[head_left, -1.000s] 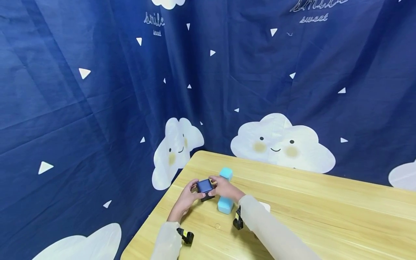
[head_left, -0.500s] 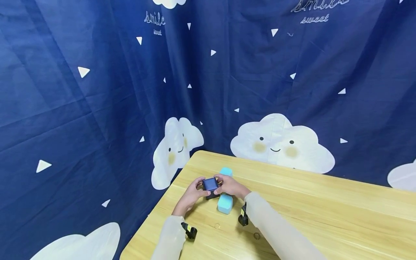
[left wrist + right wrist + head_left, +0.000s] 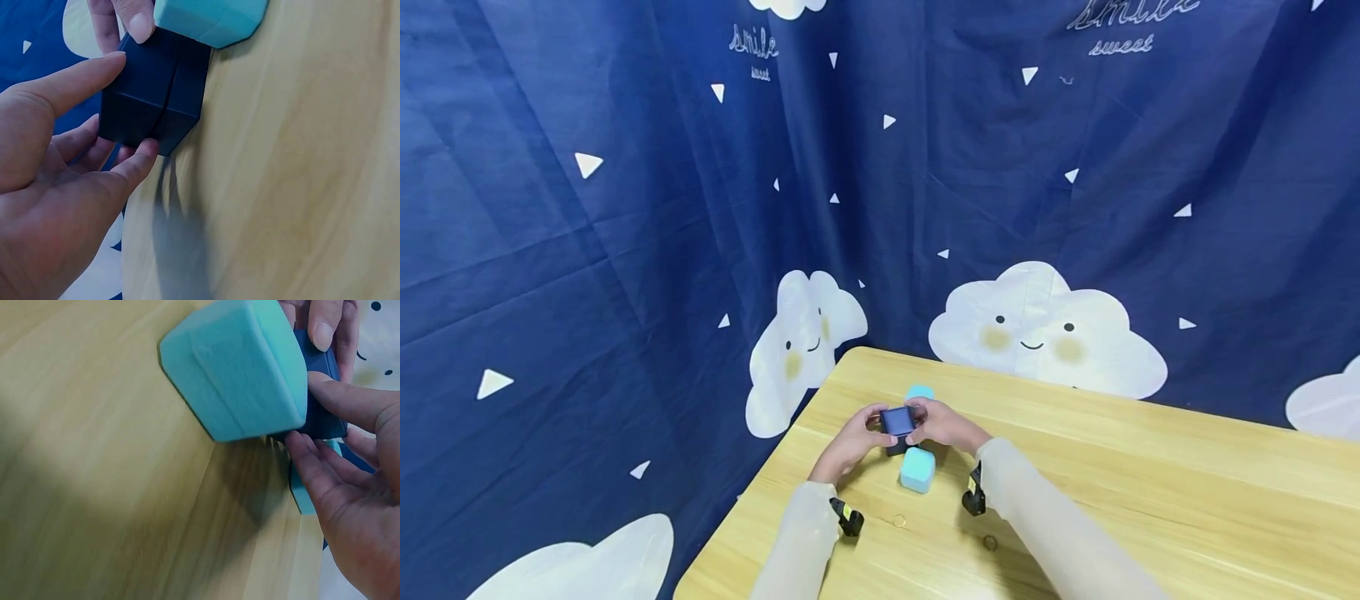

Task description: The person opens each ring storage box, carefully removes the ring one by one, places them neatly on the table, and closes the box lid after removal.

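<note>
A small dark navy box (image 3: 898, 422), lid closed along a seam that shows in the left wrist view, sits between my two hands. My left hand (image 3: 853, 442) grips its left side, thumb on the near face and fingers around the far side. On the opposite side my right hand (image 3: 947, 425) holds it with thumb and fingers curled likewise. One light-blue block (image 3: 917, 471) with rounded edges lies just in front of the box, overlapping it in both wrist views. Another light-blue block (image 3: 920, 392) shows behind the box, partly covered by the right hand.
A thin gold-coloured ring (image 3: 898, 521) lies on the wooden table (image 3: 1150, 483) nearer the front. Farther right is a darker ring (image 3: 990, 542) beside the right sleeve. A blue curtain (image 3: 1000, 167) with white clouds hangs behind the table's edges.
Both hands have carried the navy box to the right, in among the light-blue blocks. The darker ring has come into view, and a white item by the right sleeve is now covered.
</note>
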A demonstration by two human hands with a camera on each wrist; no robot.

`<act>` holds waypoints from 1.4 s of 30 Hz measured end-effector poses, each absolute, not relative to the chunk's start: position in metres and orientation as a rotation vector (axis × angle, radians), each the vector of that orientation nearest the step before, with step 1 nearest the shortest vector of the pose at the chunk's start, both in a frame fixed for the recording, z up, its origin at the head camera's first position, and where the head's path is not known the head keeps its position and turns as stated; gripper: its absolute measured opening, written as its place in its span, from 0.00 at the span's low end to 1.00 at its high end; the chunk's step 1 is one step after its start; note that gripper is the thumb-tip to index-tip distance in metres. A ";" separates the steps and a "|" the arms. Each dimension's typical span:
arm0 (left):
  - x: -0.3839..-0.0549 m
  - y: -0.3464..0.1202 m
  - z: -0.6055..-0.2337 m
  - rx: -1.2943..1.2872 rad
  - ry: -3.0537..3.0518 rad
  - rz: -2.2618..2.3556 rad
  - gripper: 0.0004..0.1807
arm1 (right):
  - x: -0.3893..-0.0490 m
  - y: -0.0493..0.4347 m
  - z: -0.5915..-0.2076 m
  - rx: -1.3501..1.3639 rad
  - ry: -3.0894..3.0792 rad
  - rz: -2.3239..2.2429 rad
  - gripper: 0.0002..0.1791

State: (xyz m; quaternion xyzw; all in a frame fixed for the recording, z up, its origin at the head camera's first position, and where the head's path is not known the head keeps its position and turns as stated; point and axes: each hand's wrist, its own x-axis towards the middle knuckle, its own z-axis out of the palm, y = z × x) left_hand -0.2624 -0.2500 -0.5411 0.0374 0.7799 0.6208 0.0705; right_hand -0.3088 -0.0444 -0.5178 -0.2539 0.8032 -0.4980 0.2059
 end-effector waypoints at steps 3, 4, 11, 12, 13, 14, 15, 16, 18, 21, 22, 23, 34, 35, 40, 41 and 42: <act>-0.266 -0.246 -0.539 0.122 2.341 1.845 0.39 | -0.310 -0.040 -0.517 -0.681 2.246 -1.399 0.39; -0.267 -0.245 -0.538 0.128 2.343 1.834 0.39 | -0.310 -0.038 -0.517 -0.675 2.256 -1.399 0.38; -0.276 -0.234 -0.536 0.138 2.357 1.792 0.37 | -0.313 -0.028 -0.518 -0.619 2.285 -1.406 0.40; -0.277 -0.233 -0.535 0.132 2.359 1.789 0.37 | -0.314 -0.027 -0.518 -0.617 2.284 -1.411 0.40; -0.278 -0.231 -0.534 0.127 2.360 1.787 0.37 | -0.314 -0.025 -0.518 -0.614 2.282 -1.416 0.40; -0.278 -0.230 -0.533 0.126 2.362 1.786 0.37 | -0.314 -0.024 -0.518 -0.610 2.283 -1.421 0.40; -0.279 -0.228 -0.532 0.129 2.367 1.783 0.37 | -0.313 -0.023 -0.518 -0.607 2.290 -1.423 0.40; -0.279 -0.226 -0.531 0.130 2.373 1.778 0.37 | -0.313 -0.021 -0.518 -0.600 2.293 -1.427 0.39; -0.281 -0.223 -0.531 0.152 2.386 1.768 0.37 | -0.313 -0.018 -0.517 -0.580 2.294 -1.430 0.39; -0.284 -0.218 -0.531 0.176 2.399 1.749 0.37 | -0.313 -0.013 -0.516 -0.557 2.294 -1.439 0.40; -0.285 -0.216 -0.531 0.181 2.397 1.744 0.37 | -0.313 -0.011 -0.516 -0.546 2.294 -1.441 0.40; -0.286 -0.215 -0.531 0.187 2.395 1.739 0.37 | -0.313 -0.009 -0.515 -0.540 2.298 -1.443 0.40; -0.293 -0.191 -0.528 0.250 2.370 1.700 0.35 | -0.314 0.015 -0.514 -0.491 2.295 -1.456 0.39; -0.293 -0.189 -0.528 0.254 2.370 1.696 0.35 | -0.314 0.017 -0.515 -0.485 2.292 -1.459 0.39; -0.294 -0.176 -0.527 0.231 2.367 1.691 0.36 | -0.315 0.028 -0.517 -0.478 2.282 -1.467 0.40; -0.295 -0.174 -0.526 0.231 2.363 1.693 0.36 | -0.316 0.031 -0.517 -0.470 2.283 -1.474 0.40; -0.295 -0.171 -0.525 0.229 2.358 1.695 0.36 | -0.316 0.033 -0.517 -0.461 2.285 -1.478 0.40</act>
